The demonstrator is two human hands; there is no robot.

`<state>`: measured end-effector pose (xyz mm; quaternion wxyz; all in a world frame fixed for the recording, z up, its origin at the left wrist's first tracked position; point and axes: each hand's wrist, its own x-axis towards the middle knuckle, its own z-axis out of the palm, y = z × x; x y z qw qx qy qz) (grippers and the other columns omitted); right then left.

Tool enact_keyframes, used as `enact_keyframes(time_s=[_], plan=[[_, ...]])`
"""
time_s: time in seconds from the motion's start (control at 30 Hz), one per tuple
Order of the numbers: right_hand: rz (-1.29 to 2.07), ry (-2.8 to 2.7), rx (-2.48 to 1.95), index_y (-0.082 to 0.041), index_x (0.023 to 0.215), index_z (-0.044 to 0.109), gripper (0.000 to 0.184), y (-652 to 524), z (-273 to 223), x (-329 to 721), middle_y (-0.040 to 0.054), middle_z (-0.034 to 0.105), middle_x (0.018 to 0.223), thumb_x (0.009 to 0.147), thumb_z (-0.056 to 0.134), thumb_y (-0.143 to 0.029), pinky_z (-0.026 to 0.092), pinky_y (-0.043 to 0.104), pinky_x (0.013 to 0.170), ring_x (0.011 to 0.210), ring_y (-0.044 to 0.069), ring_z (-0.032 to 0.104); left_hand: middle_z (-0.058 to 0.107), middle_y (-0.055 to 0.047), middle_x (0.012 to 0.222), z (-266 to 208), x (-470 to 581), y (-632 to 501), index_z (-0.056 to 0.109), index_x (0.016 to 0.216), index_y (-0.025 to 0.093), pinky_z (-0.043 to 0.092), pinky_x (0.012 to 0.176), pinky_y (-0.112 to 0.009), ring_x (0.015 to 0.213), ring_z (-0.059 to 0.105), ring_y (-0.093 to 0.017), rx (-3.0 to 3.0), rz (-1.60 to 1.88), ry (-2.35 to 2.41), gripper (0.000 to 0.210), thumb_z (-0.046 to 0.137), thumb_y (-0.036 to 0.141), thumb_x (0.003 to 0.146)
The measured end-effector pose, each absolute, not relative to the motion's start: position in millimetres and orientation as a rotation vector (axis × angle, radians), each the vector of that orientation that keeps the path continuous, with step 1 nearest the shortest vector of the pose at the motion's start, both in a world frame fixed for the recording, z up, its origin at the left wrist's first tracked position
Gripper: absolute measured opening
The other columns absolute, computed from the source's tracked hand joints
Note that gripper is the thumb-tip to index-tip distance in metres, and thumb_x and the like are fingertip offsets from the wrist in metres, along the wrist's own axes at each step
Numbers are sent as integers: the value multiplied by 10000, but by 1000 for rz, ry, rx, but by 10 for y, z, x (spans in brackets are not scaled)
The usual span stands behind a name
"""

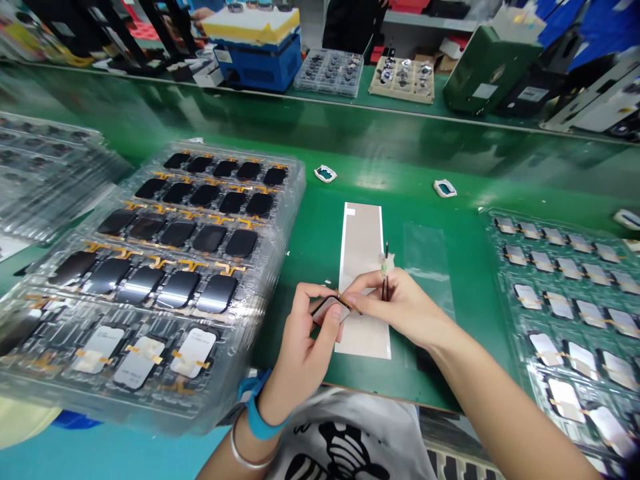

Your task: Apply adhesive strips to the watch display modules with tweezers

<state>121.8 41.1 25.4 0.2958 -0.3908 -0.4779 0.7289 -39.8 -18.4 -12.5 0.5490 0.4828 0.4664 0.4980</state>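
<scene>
My left hand (305,350) grips a small display panel (331,309) by its edges, thumb on its pale back. The panel has a dark rim and rounded corners. My right hand (413,307) pinches at the panel's right edge, where a bit of orange flex cable shows. Tucked in the same hand is a pair of dark tweezers (385,283), wrapped with pale tape and pointing upward. Both hands are above a long beige sheet (363,247) with white edges on the green table. What the right fingertips pinch is partly hidden.
Left stands a stack of clear trays (285,220) with dark display panels and orange flex cables. A clear tray (510,333) of pale-backed panels lies right. A transparent film (425,247) is beside the beige sheet. Behind, a raised shelf carries a blue box (260,67) and component trays.
</scene>
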Motion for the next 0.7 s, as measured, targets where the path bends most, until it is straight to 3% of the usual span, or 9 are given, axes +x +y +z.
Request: enact_keyframes(time_s=[0.13,0.23,0.3,0.47,0.7], plan=[[1852,-1349,-1120,-168,785,731,344,335,272,1283,3,680,598,787,782,-508,395,215,452,471,101,541,498,43,725,-137,-363,-218,439,1073,233,380,571,-188,634,461,-102,1125,1094,1035,159,459,389,1049],[1704,-1462,-1169,-170,766,728,295,286,272,1353,-78,442,446,829,751,-457,179,206,397,403,51,266,483,47,728,-138,-341,-228,419,1081,241,388,616,-201,658,448,-106,1109,1050,962,150,434,388,1059],[1608,-1519,-1180,-172,756,725,245,249,279,1385,-108,268,441,849,724,-398,109,220,413,429,51,163,488,46,738,-132,-323,-230,410,1085,245,391,630,-207,666,448,-107,1104,1036,921,153,439,392,1057],[1398,-1584,-1209,-163,760,718,197,173,312,1415,-107,204,496,877,651,-306,144,235,448,465,61,175,495,46,758,-100,-272,-224,395,1066,248,411,664,-220,681,461,-107,1076,1009,881,148,441,389,1059],[1423,-1557,-1185,-163,747,706,204,170,309,1441,-116,196,491,871,647,-314,144,234,445,459,61,161,499,52,741,-88,-226,-203,393,1053,243,408,636,-205,665,471,-98,1074,1016,882,124,408,364,1072]])
